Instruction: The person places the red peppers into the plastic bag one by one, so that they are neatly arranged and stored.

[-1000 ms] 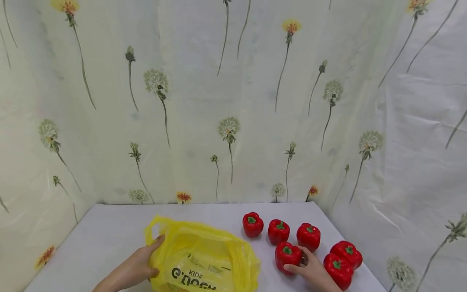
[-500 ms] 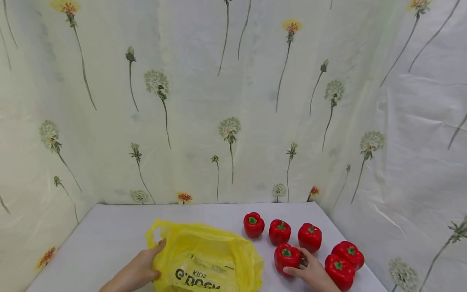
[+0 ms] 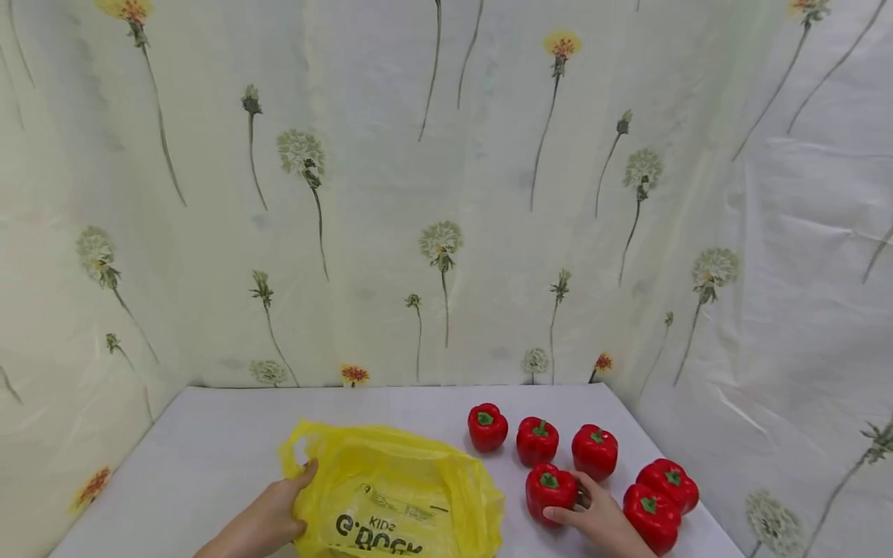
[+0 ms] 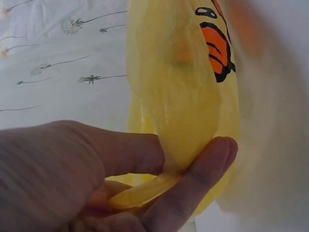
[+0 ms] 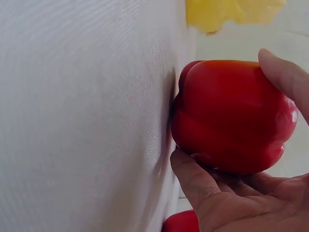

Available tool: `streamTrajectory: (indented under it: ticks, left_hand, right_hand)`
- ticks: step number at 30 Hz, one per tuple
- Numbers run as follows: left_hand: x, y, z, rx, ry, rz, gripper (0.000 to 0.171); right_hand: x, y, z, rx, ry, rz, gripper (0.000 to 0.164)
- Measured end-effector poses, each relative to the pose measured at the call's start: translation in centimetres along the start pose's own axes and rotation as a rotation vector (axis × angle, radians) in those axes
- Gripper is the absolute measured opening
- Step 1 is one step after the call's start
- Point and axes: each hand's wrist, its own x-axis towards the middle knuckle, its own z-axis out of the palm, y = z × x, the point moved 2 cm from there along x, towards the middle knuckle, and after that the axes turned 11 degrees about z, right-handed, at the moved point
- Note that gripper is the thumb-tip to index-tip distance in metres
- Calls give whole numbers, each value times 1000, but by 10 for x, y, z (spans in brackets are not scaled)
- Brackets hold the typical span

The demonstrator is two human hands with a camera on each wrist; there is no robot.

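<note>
My left hand (image 3: 268,511) pinches the left edge of a yellow plastic bag (image 3: 391,496), whose mouth gapes toward me with dark printing inside. In the left wrist view, thumb and fingers squeeze a fold of the thin bag (image 4: 183,111), and an orange and black print shows on its outside. To the right of the bag, my right hand (image 3: 596,511) holds a red bell pepper (image 3: 549,490) by its right side, stem up. The right wrist view has the thumb on one side of this pepper (image 5: 231,116) and the fingers on the other, close over the table.
Three more red peppers stand behind: one at the left (image 3: 487,428), a middle pepper (image 3: 536,442) and a right pepper (image 3: 594,451). Two others, a front pepper (image 3: 652,518) and a rear pepper (image 3: 668,482), lie right of my hand. A flowered curtain (image 3: 377,194) backs the white table (image 3: 209,449).
The bag and my left hand have shifted slightly right and down. My right hand stays around the same pepper, which has hardly moved. The view has drifted a little.
</note>
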Motion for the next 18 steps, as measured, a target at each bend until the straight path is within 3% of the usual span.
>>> streamTrajectory:
  ticks: [9, 18]
  left_hand:
    - [-1, 3, 0, -62, 2, 3, 86]
    - [-2, 8, 0, -35, 16, 25, 85]
  right_hand:
    - [-1, 1, -2, -7, -8, -8, 123]
    - [1, 1, -5, 0, -19, 3, 117]
